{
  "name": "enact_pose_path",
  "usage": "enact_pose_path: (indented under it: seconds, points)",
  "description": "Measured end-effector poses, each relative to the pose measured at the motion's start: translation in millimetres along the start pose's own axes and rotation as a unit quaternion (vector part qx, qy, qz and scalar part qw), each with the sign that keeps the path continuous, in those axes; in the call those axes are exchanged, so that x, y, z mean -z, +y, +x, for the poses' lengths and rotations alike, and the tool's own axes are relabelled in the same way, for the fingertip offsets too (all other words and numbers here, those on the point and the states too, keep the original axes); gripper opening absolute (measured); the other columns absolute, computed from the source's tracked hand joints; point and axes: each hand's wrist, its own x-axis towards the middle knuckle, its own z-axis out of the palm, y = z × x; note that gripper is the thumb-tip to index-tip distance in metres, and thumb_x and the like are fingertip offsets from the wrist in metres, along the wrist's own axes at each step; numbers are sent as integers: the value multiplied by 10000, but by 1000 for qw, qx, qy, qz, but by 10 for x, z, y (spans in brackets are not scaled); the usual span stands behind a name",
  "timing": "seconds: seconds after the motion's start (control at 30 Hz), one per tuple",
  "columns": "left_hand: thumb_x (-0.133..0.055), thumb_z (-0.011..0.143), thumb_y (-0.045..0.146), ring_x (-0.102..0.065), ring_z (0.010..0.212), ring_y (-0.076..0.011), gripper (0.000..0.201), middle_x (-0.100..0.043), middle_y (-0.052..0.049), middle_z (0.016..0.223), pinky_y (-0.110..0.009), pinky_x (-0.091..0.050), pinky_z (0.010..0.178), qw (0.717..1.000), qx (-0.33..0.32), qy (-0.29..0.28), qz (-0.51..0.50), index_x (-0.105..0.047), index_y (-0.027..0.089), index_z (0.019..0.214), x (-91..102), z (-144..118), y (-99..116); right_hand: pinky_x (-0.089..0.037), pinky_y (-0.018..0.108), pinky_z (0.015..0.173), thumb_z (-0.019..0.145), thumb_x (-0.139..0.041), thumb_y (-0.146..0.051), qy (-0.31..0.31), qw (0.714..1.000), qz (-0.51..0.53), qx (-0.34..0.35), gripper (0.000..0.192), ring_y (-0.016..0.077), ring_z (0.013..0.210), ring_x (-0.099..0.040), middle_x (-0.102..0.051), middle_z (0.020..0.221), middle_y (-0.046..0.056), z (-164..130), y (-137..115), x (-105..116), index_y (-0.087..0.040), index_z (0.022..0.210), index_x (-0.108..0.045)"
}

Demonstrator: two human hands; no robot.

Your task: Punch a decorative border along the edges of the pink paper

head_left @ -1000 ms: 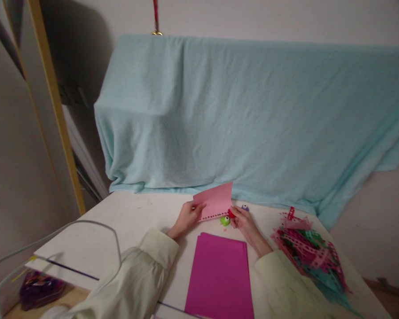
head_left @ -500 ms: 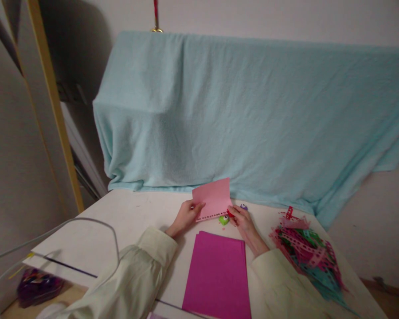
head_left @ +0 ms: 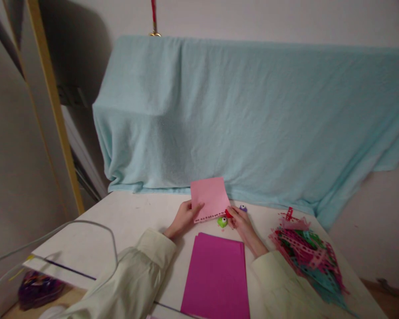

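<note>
Pink sheet now tilted a bit more upright than a second ago. Left hand pinches its left edge, fingers closed. Right hand grips red punch at the sheet's lower right corner, above the table.

A room at home is serving as a craft corner: a white table is standing against a plain wall, and a blue blanket is hanging just beyond the fingers. Magenta paper is lying just below the fingers, and punched scraps are piling up to their right.
</note>
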Motion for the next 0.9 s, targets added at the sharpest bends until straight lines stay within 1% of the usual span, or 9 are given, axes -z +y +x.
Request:
enact_pose_path:
  seconds: [0.07, 0.17, 0.23, 0.33, 0.4, 0.53, 0.67, 0.8, 0.9]
  points:
    - [-637, 740, 547, -540, 655, -166, 500, -673, -92, 773, -229, -379, 563, 1000, -1, 15, 2, -692, 59, 833, 14, 18, -14, -190, 219, 369, 802, -656, -470, -3, 1000, 15, 2, 304, 44, 373, -367, -656, 694, 23, -8, -8, -2, -171, 801, -600]
    - [-654, 728, 537, -540, 653, -162, 495, -675, -94, 783, -230, -389, 571, 1000, -7, 27, -10, -697, 58, 843, 32, 50, -45, -223, 215, 381, 815, -647, -456, -6, 1000, 26, 1, 290, 52, 381, -388, -663, 693, 32, -17, -17, -2, -171, 807, -595]
    - [-665, 722, 527, -545, 649, -160, 490, -680, -99, 792, -233, -397, 575, 999, -9, 31, -20, -700, 55, 853, 39, 69, -70, -251, 217, 392, 819, -641, -459, -9, 1000, 28, -1, 293, 56, 389, -402, -684, 741, 56, -19, -18, -2, -169, 816, -598]
    - [-693, 689, 532, -555, 642, -163, 509, -684, -102, 793, -236, -406, 567, 999, 6, 37, -36, -703, 52, 855, 43, 90, -105, -286, 221, 417, 820, -638, -460, -8, 1000, 30, -1, 295, 62, 415, -424, -697, 809, 80, -21, -19, -4, -167, 832, -612]
    - [-708, 669, 535, -558, 636, -163, 521, -684, -103, 789, -239, -412, 563, 998, 14, 39, -50, -702, 50, 860, 43, 97, -119, -304, 223, 437, 813, -648, -454, -1, 999, 36, 4, 286, 67, 437, -434, -690, 805, 70, -23, -23, -9, -169, 838, -625]
    - [-716, 681, 505, -556, 635, -155, 498, -679, -106, 790, -240, -412, 569, 997, 10, 32, -64, -696, 47, 876, 41, 91, -123, -330, 225, 480, 790, -686, -420, 14, 998, 58, 23, 250, 77, 491, -446, -648, 731, 20, -27, -39, -23, -180, 850, -649]
    - [-724, 667, 513, -529, 580, -142, 499, -658, -90, 712, -234, -382, 523, 996, 22, 42, -76, -687, 46, 838, 34, 86, -129, -349, 222, 518, 776, -712, -381, 12, 997, 72, 29, 229, 84, 548, -463, -613, 704, 1, -13, -28, -19, -178, 876, -672]
    - [-728, 661, 511, -497, 534, -123, 473, -629, -57, 643, -226, -359, 497, 994, 22, 63, -82, -677, 60, 796, 44, 104, -155, -368, 218, 536, 749, -742, -360, 43, 991, 125, 34, 220, 81, 575, -467, -610, 738, -1, 29, 16, 10, -178, 857, -683]
    - [-734, 651, 510, -519, 562, -136, 478, -645, -67, 678, -228, -367, 511, 994, 17, 82, -65, -682, 60, 803, 69, 124, -169, -374, 217, 535, 726, -762, -360, 66, 983, 169, 27, 223, 84, 593, -483, -633, 786, 11, 52, 21, 21, -176, 827, -687]
